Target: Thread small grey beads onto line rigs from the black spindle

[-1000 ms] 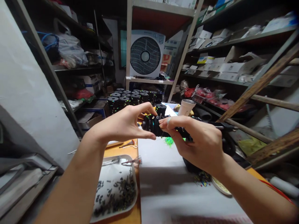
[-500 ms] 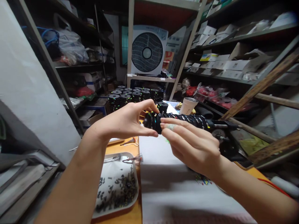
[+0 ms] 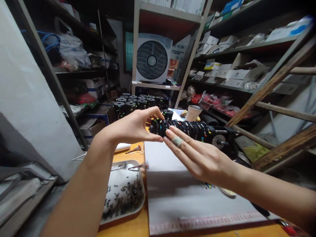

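A long row of black discs (image 3: 195, 129) is threaded on a horizontal metal rod, with small coloured bits along their edges. My left hand (image 3: 134, 128) curves round the left end of this row, forefinger on top and thumb below. Stretched out straight, the fingers of my right hand (image 3: 197, 151) lie against the front of the discs, close by my left thumb. A greenish wrap (image 3: 177, 141) covers part of one right finger. The right palm and the discs' undersides are hidden.
A tray (image 3: 142, 197) of small dark pieces stands at the left beside a white sheet (image 3: 168, 197). Coloured-headed pins (image 3: 209, 186) lie on the sheet. Behind are stacked black spools (image 3: 130, 103), a cup (image 3: 193, 113) and a box fan (image 3: 153, 59). A wooden ladder (image 3: 266, 89) leans at right.
The right hand has flattened, its fingers straighter, and its wrist has swung lower, baring more of the discs at right. The left hand keeps its grasp. The camera view has shifted slightly.
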